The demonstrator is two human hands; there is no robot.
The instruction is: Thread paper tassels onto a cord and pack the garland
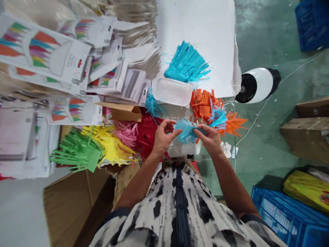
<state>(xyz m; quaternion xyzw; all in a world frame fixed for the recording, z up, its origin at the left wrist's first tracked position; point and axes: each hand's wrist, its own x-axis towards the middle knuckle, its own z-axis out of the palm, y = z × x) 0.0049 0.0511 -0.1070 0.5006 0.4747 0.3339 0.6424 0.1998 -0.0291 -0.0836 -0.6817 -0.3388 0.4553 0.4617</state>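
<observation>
My left hand (163, 136) and my right hand (209, 137) both pinch a light blue fringed paper tassel (186, 131) between them, just above a white container (183, 148) at the table's near edge. The fingers of each hand are closed on the paper. Around them lie piles of fringed paper: red (147, 132), pink (126, 132), yellow (109, 144), green (77, 152), orange (205, 104) and a larger blue pile (186, 63).
A white plastic tub (172, 92) stands behind the hands. Printed packaging cards (46, 51) cover the left of the table. A cardboard box (74, 202) sits at lower left. A white fan (257, 85), blue crates (285, 216) and cartons (305, 137) stand on the green floor at right.
</observation>
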